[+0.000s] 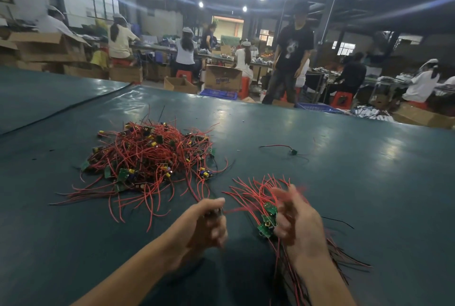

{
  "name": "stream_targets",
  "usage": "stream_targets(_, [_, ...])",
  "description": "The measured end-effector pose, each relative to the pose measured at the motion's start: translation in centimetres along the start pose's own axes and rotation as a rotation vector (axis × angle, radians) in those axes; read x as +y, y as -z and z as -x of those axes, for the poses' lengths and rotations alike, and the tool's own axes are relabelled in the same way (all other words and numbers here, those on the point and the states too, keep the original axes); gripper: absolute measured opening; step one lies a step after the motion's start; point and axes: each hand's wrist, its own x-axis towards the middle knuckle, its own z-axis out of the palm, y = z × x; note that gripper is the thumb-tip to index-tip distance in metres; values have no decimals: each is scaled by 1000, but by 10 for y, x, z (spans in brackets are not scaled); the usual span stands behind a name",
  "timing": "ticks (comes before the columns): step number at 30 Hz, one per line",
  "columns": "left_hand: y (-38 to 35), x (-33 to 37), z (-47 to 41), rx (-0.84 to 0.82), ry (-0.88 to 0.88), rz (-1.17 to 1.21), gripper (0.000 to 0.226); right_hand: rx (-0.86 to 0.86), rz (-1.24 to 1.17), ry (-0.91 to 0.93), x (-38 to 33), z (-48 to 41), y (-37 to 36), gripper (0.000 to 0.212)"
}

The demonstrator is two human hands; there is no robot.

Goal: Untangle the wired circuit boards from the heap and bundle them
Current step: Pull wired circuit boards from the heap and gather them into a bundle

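A tangled heap (150,157) of small green circuit boards with red and black wires lies on the dark green table (320,182), left of centre. My right hand (298,222) grips a bundle of boards (267,219) whose red wires fan up and away and trail down past my wrist. My left hand (209,222), blurred, pinches a wired board whose red and black wires run up toward the heap's near edge. The two hands are close together, in front of the heap.
One loose wired board (293,151) lies alone to the right of the heap. Beyond the table's far edge stand cardboard boxes (222,79), blue crates, red stools and several people, one standing in a black shirt (293,59).
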Motion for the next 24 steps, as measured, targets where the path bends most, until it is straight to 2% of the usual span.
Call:
stream_targets(4, [-4, -10, 2, -212, 162, -107, 28, -284, 191, -46, 17, 15, -20, 36])
stream_targets(6, [-5, -11, 5, -293, 220, -163, 18, -415, 255, -75, 23, 22, -26, 31])
stream_targets(9, [-5, -10, 8, -331, 238, -122, 24, -504, 284, -88, 27, 31, -34, 27])
stream_targets(11, [-6, -5, 10, -359, 208, -132, 17, -467, 279, -43, 27, 31, -37, 36])
stream_targets(13, [-8, 0, 12, -365, 166, -175, 15, -390, 287, 1, 24, 31, -38, 32])
stream_targets(17, [-8, -1, 8, -140, 175, -112, 38, -131, 263, 63, 27, 28, -39, 28])
stream_targets(19, [-8, -2, 6, -43, 135, -69, 41, -31, 228, 82, 28, 26, -38, 30])
stream_targets(22, [-7, -5, 5, 69, -9, -235, 29, 83, 174, 124, 29, 24, -38, 30])
stream_targets(24, [-8, -8, 7, 15, -125, -423, 9, 109, 146, 151, 30, 25, -39, 30])
